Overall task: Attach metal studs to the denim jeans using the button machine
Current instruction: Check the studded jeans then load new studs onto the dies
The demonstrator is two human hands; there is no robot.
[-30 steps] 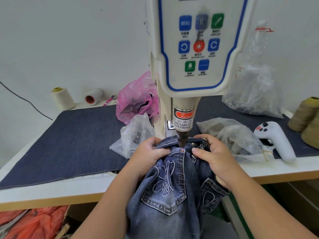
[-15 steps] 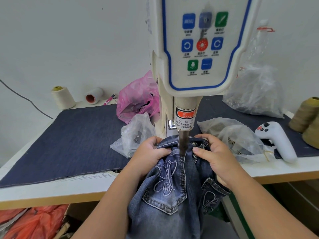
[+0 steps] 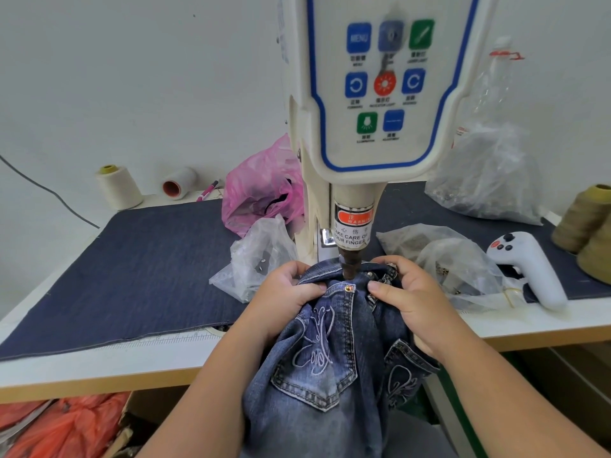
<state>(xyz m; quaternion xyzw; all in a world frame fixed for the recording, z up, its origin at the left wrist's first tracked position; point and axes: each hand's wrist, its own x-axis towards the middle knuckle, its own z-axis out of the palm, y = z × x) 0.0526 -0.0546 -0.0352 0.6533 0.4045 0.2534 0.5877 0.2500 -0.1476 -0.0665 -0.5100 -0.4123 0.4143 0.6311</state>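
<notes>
The denim jeans (image 3: 334,352) hang over the front edge of the table (image 3: 529,322), their waistband bunched up under the button machine (image 3: 373,94), right below its ram (image 3: 349,267). My left hand (image 3: 284,295) grips the fabric to the left of the embroidered back pocket (image 3: 317,355), thumb pressed on the pocket's top hem; my right hand (image 3: 410,299) clutches the waistband on the other side, thumb pointing inward. A stud (image 3: 347,288) shows at the pocket's upper right corner, just in front of the ram's tip, which sits clear of the cloth.

I judge that corner done and the cloth due for a shift to its next spot. To do this well I keep both thumbs wide of the ram, as the warning label (image 3: 352,223) urges, and pull the denim flat and taut between my hands so no fold lies under the die. I line the mark up squarely beneath the tip before triggering, since a skewed layer would likely set the stud crooked. More studs seem to wait in the clear bags (image 3: 459,269) near the table's right front edge.
</notes>
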